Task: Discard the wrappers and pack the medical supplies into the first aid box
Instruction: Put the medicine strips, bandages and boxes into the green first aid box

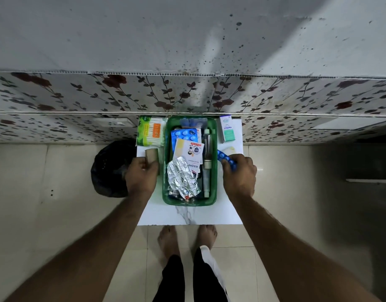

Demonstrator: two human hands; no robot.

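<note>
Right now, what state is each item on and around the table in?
green box: open, partly filled
crumpled foil wrapper: lying in the box
blue pill strip: held in right hand
brown cardboard piece: held in left hand
cotton swab pack: on table, outside box
small white carton: upright, outside box
black bin bag: on floor, left of table

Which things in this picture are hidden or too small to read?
Head view:
- Lower contents of the green plastic box: covered by the crumpled silver foil.
- Brown cardboard piece: near end inside the left hand.
- Blue pill strip: partly under the right hand.
- White medicine carton: text too small.
</note>
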